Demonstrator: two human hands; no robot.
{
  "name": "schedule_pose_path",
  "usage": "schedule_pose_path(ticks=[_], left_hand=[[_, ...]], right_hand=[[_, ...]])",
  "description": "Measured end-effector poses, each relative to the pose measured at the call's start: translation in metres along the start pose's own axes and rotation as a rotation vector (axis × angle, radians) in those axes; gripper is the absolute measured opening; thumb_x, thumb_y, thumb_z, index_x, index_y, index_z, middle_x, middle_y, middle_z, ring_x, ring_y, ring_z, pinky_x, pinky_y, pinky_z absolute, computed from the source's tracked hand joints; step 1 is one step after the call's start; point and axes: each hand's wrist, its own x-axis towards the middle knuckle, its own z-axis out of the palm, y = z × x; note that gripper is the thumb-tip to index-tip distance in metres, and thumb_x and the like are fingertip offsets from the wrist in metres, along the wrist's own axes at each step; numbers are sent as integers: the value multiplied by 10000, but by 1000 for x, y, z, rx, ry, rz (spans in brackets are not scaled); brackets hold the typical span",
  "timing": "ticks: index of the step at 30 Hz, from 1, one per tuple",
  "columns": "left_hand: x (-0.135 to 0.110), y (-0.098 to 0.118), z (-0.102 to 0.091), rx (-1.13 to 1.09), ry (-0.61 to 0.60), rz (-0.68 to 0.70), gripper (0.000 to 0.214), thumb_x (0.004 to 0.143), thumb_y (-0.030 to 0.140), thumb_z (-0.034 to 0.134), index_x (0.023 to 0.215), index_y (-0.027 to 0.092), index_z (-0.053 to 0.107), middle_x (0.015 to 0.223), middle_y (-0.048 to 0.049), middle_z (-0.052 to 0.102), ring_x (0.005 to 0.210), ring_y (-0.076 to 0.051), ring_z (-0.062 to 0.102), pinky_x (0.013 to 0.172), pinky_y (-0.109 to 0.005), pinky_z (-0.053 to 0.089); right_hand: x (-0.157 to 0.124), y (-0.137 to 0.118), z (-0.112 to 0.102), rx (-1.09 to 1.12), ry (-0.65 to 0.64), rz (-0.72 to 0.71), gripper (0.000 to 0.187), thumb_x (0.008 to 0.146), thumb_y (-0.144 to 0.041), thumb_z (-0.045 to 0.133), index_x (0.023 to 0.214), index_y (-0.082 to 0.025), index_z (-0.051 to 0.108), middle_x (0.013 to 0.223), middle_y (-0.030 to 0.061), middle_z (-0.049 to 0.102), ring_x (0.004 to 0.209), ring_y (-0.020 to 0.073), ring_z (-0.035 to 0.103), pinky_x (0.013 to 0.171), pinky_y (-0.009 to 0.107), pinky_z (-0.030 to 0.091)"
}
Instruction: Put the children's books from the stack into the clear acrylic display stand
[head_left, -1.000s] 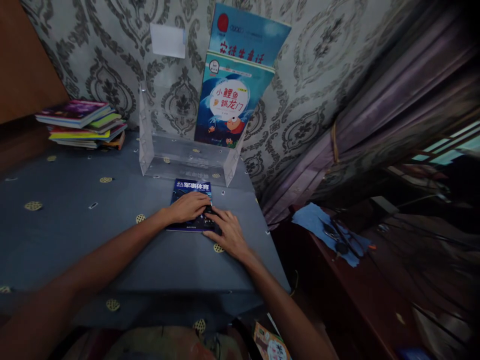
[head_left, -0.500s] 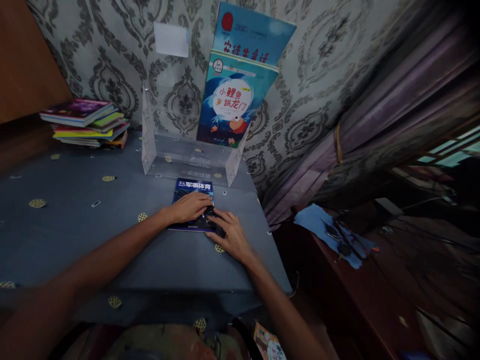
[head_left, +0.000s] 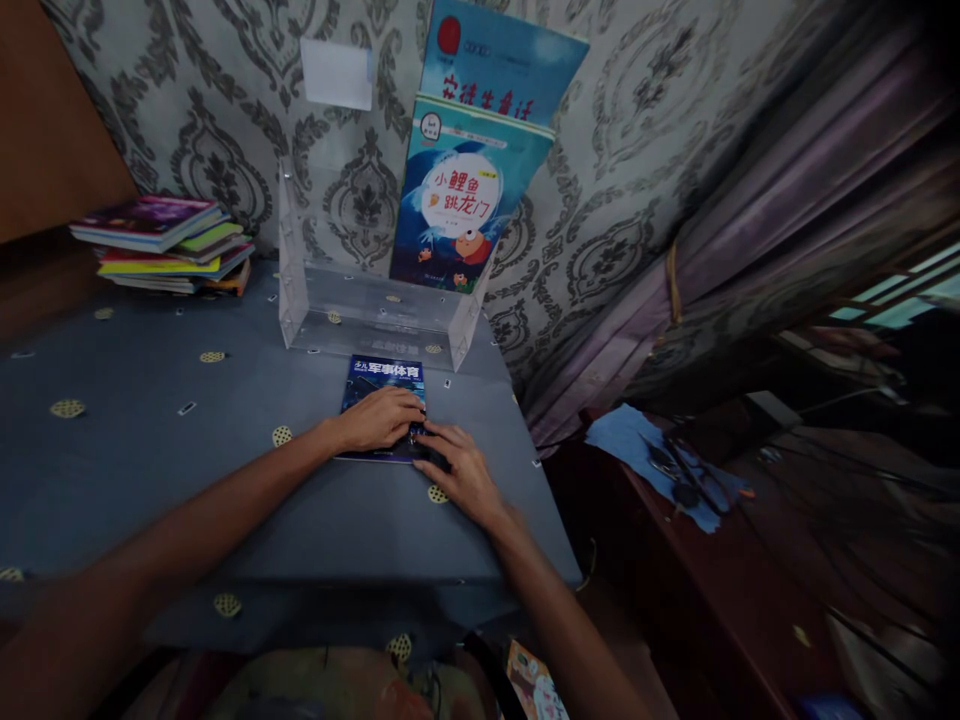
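A dark blue book (head_left: 384, 371) with white Chinese lettering lies flat on the table, just in front of a clear acrylic rack (head_left: 360, 335). My left hand (head_left: 381, 418) rests across the middle of its cover, fingers stretched toward the right edge. At the book's lower right, my right hand (head_left: 459, 465) lies with fingers extended, the tips touching the cover near my left fingers. Neither hand grips anything. Much of the cover is hidden under the hands. Two blue picture books stand in the rack's right side, the front one (head_left: 461, 200) showing an orange fish.
A stack of books (head_left: 161, 245) sits at the table's back left. The table (head_left: 187, 480) has a grey-blue patterned cloth. To the right, a dark red surface (head_left: 675, 570) holds a blue cloth (head_left: 630, 440) and cables. A colourful booklet (head_left: 536, 685) shows below the table edge.
The whole view has shifted slightly. My right fingertips sit a little nearer my left hand on the book. The book and rack stay in place.
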Motion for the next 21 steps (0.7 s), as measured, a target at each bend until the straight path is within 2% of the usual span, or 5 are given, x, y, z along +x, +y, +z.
schedule_pose_path(ticks=[6,14,21], left_hand=[[2,2,3,23,-19,-61,340,858,44,508,1093,185,709,1210,-82,700,1147,-217,632,1035,-392,483],[1,4,1,15,-13,-19,311,878,58,505,1079,180,708,1184,-79,709,1130,-216,634,1020,-382,484],[-1,14,-2,-39,0,46,283,898,67,500,1014,186,730,1087,-74,728,1048,-205,643,952,-360,512]], right_hand=[[-1,-1,0,8,12,-11,321,912,-353,685,1200,-213,708,1282,131,677,1176,273,626,1011,463,507],[-4,-4,-2,43,37,-9,252,921,-320,666,1154,-244,725,1240,113,704,1156,263,650,1010,476,508],[-4,-13,-7,159,96,-19,183,947,-273,599,1058,-237,740,1011,77,761,964,229,702,872,396,569]])
